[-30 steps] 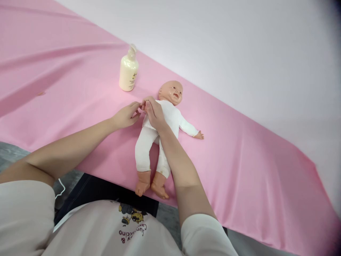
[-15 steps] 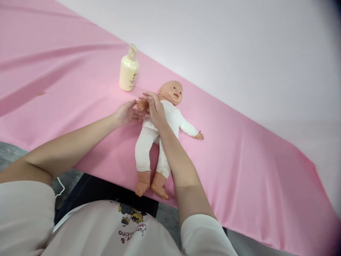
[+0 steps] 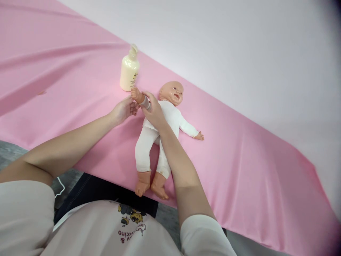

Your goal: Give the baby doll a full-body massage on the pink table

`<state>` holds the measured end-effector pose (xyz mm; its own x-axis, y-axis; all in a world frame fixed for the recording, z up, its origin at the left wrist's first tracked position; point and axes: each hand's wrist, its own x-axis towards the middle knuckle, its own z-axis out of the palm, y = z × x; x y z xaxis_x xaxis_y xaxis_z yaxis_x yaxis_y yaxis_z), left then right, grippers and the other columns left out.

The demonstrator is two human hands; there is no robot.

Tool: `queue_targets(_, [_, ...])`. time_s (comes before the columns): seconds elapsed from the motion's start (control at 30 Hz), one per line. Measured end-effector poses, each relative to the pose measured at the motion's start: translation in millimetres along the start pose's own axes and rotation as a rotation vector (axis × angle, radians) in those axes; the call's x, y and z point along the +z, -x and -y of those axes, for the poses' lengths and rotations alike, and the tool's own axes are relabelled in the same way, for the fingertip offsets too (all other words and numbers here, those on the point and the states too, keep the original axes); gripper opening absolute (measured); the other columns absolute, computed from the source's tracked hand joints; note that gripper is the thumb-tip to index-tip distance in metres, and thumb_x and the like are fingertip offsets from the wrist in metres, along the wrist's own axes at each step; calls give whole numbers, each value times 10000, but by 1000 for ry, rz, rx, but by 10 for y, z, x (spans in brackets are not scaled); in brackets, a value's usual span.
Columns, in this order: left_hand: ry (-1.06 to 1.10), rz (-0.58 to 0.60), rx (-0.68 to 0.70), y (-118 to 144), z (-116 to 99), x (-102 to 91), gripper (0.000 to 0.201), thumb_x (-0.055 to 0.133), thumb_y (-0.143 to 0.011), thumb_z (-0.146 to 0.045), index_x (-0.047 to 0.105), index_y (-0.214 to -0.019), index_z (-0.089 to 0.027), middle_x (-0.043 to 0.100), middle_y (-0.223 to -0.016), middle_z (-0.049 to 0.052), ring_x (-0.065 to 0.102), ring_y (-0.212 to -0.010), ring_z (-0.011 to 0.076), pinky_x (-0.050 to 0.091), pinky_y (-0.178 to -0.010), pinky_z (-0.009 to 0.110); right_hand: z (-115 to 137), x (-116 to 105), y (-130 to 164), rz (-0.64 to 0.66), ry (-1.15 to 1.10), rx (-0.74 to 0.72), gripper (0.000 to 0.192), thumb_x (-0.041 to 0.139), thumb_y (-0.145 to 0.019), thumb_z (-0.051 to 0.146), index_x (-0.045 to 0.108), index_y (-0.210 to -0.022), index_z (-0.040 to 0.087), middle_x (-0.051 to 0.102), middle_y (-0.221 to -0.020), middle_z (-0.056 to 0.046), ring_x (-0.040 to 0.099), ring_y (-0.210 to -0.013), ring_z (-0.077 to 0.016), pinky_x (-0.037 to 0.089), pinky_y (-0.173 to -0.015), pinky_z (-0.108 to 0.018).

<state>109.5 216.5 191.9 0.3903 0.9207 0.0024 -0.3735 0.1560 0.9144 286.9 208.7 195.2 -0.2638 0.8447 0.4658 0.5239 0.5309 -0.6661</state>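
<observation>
A baby doll (image 3: 172,115) in a white suit lies on its back on the pink cloth, its head away from me and its feet by the near edge. My right hand (image 3: 154,112) is closed round the doll's raised forearm, on the left side of the picture, near the wrist. The doll's bare hand (image 3: 137,95) sticks out past my fingers. Just below and left of it is my left hand (image 3: 125,110), palm turned inward, with fingers loosely curled and apart. Whether it touches the doll's hand, I cannot tell.
A cream pump bottle (image 3: 129,73) stands upright just beyond my left hand. The pink cloth (image 3: 239,167) has folds and hangs over the near edge. Behind it is a white surface (image 3: 226,46). A white cable (image 3: 61,186) shows at the lower left.
The doll's arm has come up and to the left, and my right hand has gone from lying over it to gripping it. The fingers of my left hand have curled in.
</observation>
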Motion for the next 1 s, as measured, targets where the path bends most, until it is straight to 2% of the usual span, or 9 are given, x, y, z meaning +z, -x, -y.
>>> queue_targets(0.07, [-67,4,89,13,-16,16,214,605,-825,-263,632,-1025,-191,540,-670,-18,537,-594,129,443,-580,266,-7,10,-3,14,-5,5,475,607,-875,235,538,-1344,268,619,-1380,-64,568,-1329,-253,435,-1194,-463])
queue_targets(0.13, [-162,27,171,29,-23,25,295,611,-782,-184,636,-1075,-184,549,-679,-32,532,-604,113,440,-598,255,-19,22,-6,21,-26,0,506,616,-851,213,518,-1345,259,620,-1375,-74,573,-1305,-256,454,-1163,-481])
queue_targets(0.27, [-301,52,298,77,-14,37,361,609,-772,-132,631,-1131,-169,616,-745,-22,565,-657,109,466,-666,266,-54,44,-18,-26,-20,-26,462,643,-819,211,542,-1268,258,645,-1314,-74,591,-1247,-251,465,-1112,-458])
queue_targets(0.4, [-434,33,424,124,-7,31,393,598,-807,-126,613,-1194,-191,620,-740,-36,609,-707,121,495,-748,285,-50,35,-21,-95,77,-55,273,677,-769,217,577,-1022,238,658,-1063,-58,608,-1026,-229,496,-982,-416])
queue_targets(0.53, [-514,14,491,122,22,-1,363,555,-841,-123,615,-1190,-200,606,-744,-38,632,-751,124,502,-760,280,26,-16,1,-148,115,-72,186,686,-796,260,502,-821,244,569,-835,1,547,-810,-173,491,-843,-354])
queue_targets(0.67, [-534,-11,468,85,73,-34,330,531,-852,-123,621,-1159,-203,606,-744,-32,634,-756,127,514,-728,274,82,-45,25,-170,77,-73,222,692,-857,352,504,-803,246,546,-763,19,545,-760,-160,493,-819,-343])
queue_targets(0.83, [-496,-31,402,82,66,-26,292,546,-859,-146,618,-1135,-206,632,-761,-20,640,-775,133,534,-750,286,76,5,44,-240,-68,-46,244,664,-902,442,543,-992,250,547,-771,25,593,-751,-148,529,-797,-328])
queue_targets(0.9, [-461,0,325,70,80,-26,308,564,-864,-171,598,-1168,-206,668,-803,-6,648,-778,135,538,-762,299,93,14,55,-264,-94,-48,265,639,-920,476,536,-1018,253,536,-757,30,596,-738,-144,536,-779,-321])
queue_targets(1.0, [-404,127,174,24,170,-44,452,620,-850,-222,523,-1292,-217,709,-879,10,657,-751,132,534,-749,305,145,-12,81,-272,-48,-63,291,627,-924,526,520,-929,255,506,-717,41,561,-691,-137,517,-721,-306])
